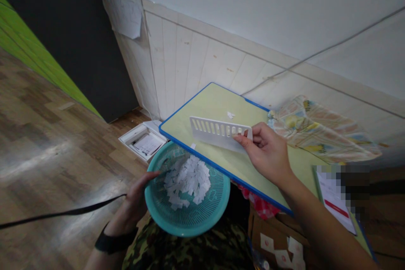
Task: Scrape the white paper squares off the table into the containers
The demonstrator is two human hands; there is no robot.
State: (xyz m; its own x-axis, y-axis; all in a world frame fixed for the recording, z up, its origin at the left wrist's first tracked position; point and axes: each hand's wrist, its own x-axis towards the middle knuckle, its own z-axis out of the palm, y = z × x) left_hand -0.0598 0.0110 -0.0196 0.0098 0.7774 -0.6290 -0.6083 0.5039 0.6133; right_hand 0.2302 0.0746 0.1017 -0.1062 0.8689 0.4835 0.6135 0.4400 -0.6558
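Note:
My left hand (137,194) grips the left rim of a round turquoise plastic colander (186,228), which is below the table's near edge. Many small white paper pieces (191,179) lie heaped inside it. Over the yellow tabletop, my right hand (267,149) pinches one end of a flat white plastic strip with a row of slots (209,132). Its fingers and thumb are closed on the strip's right end. A few white scraps (230,114) lie on the tabletop behind the strip.
The yellow table (209,97) has a blue edge and stands against the wall. A patterned cloth (316,126) lies at its back right, a printed sheet (335,198) at its right end. An open white box (144,140) sits on the floor to the left. White packets (283,257) lie below right.

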